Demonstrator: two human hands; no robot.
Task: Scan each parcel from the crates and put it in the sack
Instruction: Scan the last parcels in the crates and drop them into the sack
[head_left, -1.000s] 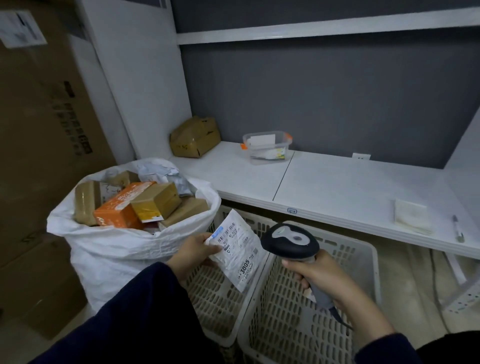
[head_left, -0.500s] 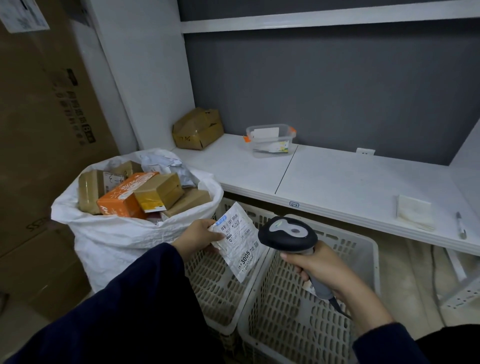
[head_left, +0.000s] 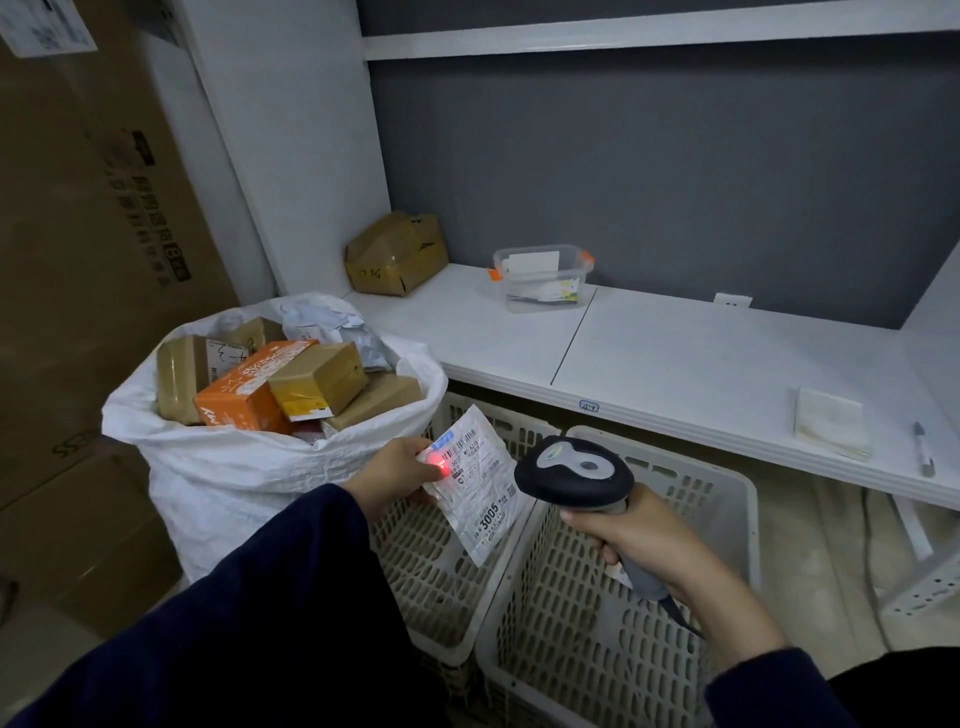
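Just right of the sack, the left hand pinches a flat parcel; the right hand grips the scanner — its red dot sits by the thumb, so aim nearer the barcode.

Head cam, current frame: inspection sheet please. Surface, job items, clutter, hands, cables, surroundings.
Surface: white shelf, two panels butted together.
Job's things: flat white parcel over the left crate, red scanner dot at its left edge; scanner aimed at it; sack piled with boxes; right crate beside the left.
Clutter: brown box, clear tub, folded white sheet, pen, all on the shelf.
Hands: left hand pinches the parcel; right hand grips the scanner.
Cables: scanner cord leaves the handle; second cable below the shelf at right.
Surroundings: grey wall, wall socket, large cartons at left.
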